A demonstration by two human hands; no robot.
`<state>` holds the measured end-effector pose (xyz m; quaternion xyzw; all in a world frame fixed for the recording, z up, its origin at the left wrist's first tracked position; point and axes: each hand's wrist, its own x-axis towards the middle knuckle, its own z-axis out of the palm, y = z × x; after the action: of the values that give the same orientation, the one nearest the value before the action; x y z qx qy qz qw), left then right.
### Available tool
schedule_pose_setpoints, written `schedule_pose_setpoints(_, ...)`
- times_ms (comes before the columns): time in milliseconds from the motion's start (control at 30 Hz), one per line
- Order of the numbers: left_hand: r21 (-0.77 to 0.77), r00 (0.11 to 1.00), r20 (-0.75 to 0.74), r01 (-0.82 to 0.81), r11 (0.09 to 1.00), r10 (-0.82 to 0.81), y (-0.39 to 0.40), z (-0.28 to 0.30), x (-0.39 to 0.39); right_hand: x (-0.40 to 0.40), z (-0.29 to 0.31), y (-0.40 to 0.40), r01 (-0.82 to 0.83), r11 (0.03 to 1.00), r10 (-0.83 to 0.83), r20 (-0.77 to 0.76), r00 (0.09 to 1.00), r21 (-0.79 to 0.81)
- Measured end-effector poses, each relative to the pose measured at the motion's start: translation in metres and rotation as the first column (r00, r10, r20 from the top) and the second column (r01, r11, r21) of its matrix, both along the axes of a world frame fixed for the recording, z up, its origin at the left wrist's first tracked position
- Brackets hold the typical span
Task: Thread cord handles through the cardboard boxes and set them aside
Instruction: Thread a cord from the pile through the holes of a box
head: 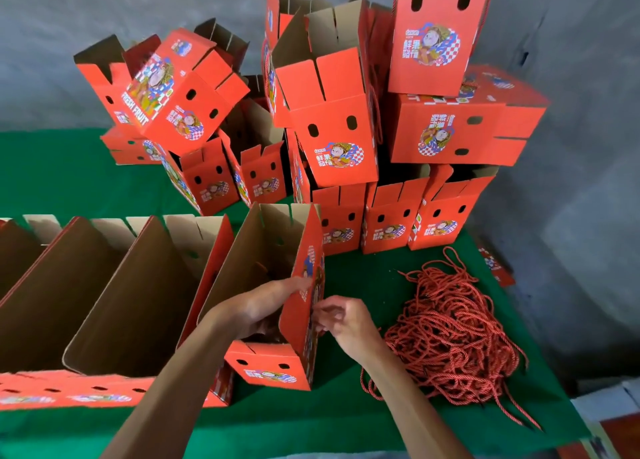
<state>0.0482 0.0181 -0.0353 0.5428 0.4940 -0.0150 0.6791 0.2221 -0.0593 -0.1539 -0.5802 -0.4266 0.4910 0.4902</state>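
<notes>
A person works on an open red printed cardboard box [277,306] standing at the front of a green-covered table [363,420]. The left hand [266,306] reaches inside, fingers straight against its right wall; the right hand [343,320] pinches at that wall's outside. A tangled heap of red twisted cords [453,334] lies just right; stacked red boxes [332,126] stand behind.

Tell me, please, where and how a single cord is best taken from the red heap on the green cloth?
Probably by a loose end. The cord pile is tangled in the middle, but single strands trail free at its near right edge. Pinch one there and draw it outward, away from the box, so fewer loops should follow.
</notes>
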Motion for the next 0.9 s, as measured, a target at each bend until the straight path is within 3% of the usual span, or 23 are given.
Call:
schedule_pose_setpoints(100,-0.043,1.0,-0.01,-0.03,0.999,0.029,-0.004,0.002,0.005,0.002,0.002,0.0,0.018,1.0,-0.019,-0.066,0.998,-0.018)
schedule_pose_setpoints(167,0.052,0.994,-0.104,-0.011,0.999,0.016,-0.005,0.0,0.01,0.003,0.003,0.001,0.024,0.998,-0.031,-0.126,0.992,-0.055)
schedule_pose_setpoints(267,0.25,0.946,-0.297,0.212,0.945,-0.134,0.0,-0.007,0.018,0.004,0.003,0.002,0.01,0.995,-0.028,-0.187,0.982,-0.095)
schedule_pose_setpoints(433,0.262,0.889,-0.398,0.346,0.901,-0.226,0.002,-0.01,0.029,0.005,-0.002,0.003,-0.003,0.993,-0.017,-0.177,0.984,-0.115)
schedule_pose_setpoints(500,0.263,0.882,-0.41,0.359,0.896,-0.233,0.001,-0.013,0.03,0.007,-0.004,0.003,-0.065,0.995,0.057,-0.094,0.994,-0.081)
schedule_pose_setpoints(600,0.244,0.879,-0.402,0.372,0.896,-0.256,0.0,-0.011,0.03,0.008,-0.003,0.003,-0.109,0.992,0.122,0.293,0.948,-0.059)
schedule_pose_setpoints(633,0.234,0.88,-0.402,0.365,0.901,-0.252,-0.001,-0.009,0.031,0.006,-0.002,0.003,-0.102,0.994,0.107,0.329,0.938,-0.032)
schedule_pose_setpoints(767,0.175,0.909,-0.379,0.253,0.951,-0.172,-0.004,-0.007,0.028,-0.006,0.002,-0.004,-0.175,0.985,0.161,0.406,0.9,-0.003)
schedule_pose_setpoints(900,0.289,0.91,-0.412,0.179,0.94,-0.047,0.003,-0.01,0.023,0.001,0.006,-0.015,-0.38,0.912,0.408,0.234,0.883,-0.155)
